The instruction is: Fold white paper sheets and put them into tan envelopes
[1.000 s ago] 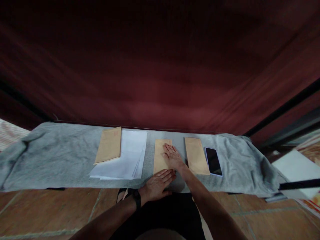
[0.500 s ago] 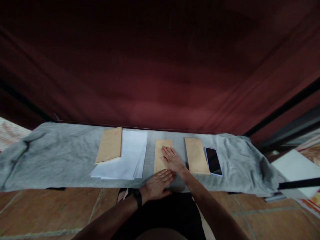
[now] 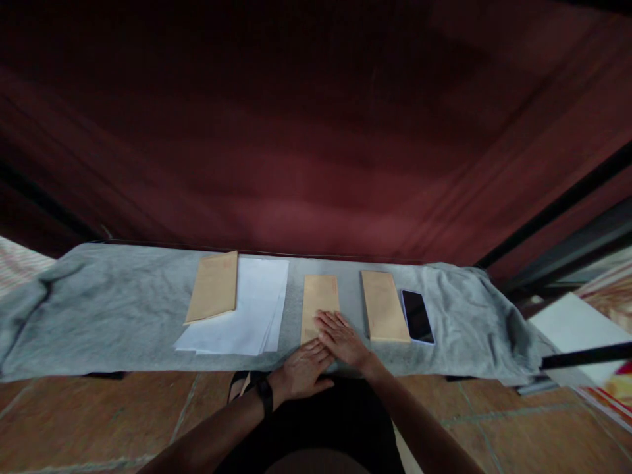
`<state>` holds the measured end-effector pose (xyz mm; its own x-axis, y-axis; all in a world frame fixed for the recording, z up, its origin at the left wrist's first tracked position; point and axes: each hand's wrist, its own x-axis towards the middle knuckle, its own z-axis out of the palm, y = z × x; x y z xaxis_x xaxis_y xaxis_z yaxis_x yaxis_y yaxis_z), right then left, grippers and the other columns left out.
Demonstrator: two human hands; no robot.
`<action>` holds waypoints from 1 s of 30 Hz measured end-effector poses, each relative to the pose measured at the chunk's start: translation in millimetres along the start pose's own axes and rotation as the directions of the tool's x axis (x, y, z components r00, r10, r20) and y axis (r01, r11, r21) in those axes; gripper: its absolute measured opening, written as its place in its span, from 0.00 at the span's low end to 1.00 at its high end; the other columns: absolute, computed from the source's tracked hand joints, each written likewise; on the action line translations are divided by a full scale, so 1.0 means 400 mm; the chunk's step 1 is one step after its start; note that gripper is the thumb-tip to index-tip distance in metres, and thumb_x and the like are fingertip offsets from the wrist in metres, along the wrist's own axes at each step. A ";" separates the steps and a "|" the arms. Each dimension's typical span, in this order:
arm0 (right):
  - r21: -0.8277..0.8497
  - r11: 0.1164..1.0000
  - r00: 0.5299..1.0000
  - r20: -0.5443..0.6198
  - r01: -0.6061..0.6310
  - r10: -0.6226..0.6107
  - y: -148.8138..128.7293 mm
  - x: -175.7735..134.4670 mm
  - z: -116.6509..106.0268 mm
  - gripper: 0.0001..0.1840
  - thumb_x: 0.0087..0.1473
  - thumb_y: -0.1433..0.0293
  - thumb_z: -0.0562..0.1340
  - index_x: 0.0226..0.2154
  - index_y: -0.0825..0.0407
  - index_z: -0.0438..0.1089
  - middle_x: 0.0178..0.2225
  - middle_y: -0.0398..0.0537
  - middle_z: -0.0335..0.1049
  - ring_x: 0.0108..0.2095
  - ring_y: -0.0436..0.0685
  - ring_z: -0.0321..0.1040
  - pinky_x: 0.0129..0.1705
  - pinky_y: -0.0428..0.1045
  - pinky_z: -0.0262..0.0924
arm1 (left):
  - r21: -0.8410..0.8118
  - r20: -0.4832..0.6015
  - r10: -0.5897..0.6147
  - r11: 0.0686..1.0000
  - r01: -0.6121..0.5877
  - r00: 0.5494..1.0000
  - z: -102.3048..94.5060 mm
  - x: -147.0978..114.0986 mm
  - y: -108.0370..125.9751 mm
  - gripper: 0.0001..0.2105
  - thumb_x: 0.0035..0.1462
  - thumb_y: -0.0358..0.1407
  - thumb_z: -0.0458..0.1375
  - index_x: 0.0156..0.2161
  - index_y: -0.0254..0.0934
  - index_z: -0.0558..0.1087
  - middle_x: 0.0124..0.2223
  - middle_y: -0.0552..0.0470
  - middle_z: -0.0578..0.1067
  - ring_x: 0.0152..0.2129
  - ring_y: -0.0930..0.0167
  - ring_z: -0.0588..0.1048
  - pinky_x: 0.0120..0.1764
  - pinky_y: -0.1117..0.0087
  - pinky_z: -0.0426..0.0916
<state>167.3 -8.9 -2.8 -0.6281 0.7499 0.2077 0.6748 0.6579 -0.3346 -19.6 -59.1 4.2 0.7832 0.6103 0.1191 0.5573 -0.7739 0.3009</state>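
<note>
A brown paper envelope [image 3: 320, 293] lies lengthwise in front of me on the grey cloth. My right hand [image 3: 342, 337] rests flat on its near half, fingers stretched out. At the near end of the envelope lies my left hand [image 3: 305, 370], also flat, with a dark band on the wrist; its fingertips meet or slip under the fingers of my right hand. To the right is a second brown envelope stack [image 3: 385, 306]. On the left another brown envelope [image 3: 213, 286] overlaps a pile of white paper sheets [image 3: 257, 322].
A phone [image 3: 418, 316] with a pale purple edge lies beside the right-hand envelopes. The grey cloth [image 3: 123, 309] covers a narrow bench against a dark red wall [image 3: 316, 164]. At far right a white board [image 3: 577, 329] stands near a black bar. Tiled floor [image 3: 148, 408] shows below.
My right hand has slid down the envelope towards me, baring its upper half, and now lies closer against my left hand. The view has shifted slightly.
</note>
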 end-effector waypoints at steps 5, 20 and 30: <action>0.023 1.000 0.998 -0.070 -0.006 0.008 -0.028 -0.070 -0.015 0.24 0.70 0.68 0.51 0.66 0.50 0.59 0.66 0.50 0.60 0.66 0.55 0.56 0.68 0.59 0.52 | -0.002 -0.055 -0.029 1.000 0.029 0.998 -0.014 -0.035 0.002 0.24 0.66 0.44 0.54 0.63 0.38 0.65 0.62 0.44 0.72 0.61 0.64 0.68 0.64 0.59 0.61; 0.104 0.994 0.988 -0.152 0.032 -0.016 -0.050 -0.141 -0.021 0.24 0.64 0.67 0.56 0.61 0.51 0.66 0.59 0.53 0.70 0.61 0.60 0.65 0.65 0.60 0.60 | 0.121 -0.162 -0.315 0.934 0.336 0.935 0.040 0.144 -0.118 0.28 0.69 0.39 0.42 0.71 0.34 0.49 0.71 0.42 0.57 0.68 0.64 0.54 0.67 0.55 0.50; 0.173 0.985 0.994 -0.102 -0.014 0.032 -0.054 -0.132 -0.039 0.25 0.62 0.67 0.56 0.61 0.48 0.66 0.61 0.49 0.67 0.62 0.58 0.64 0.65 0.59 0.59 | 0.113 -0.252 -0.329 0.924 0.365 0.910 0.035 0.269 -0.207 0.30 0.68 0.40 0.43 0.72 0.35 0.46 0.70 0.42 0.58 0.68 0.62 0.55 0.68 0.52 0.45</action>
<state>192.0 -61.7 7.8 -0.5636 0.7738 0.2893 0.6061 0.6253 -0.4916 22.4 68.2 -21.3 0.4602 0.8525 0.2480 0.8319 -0.5116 0.2150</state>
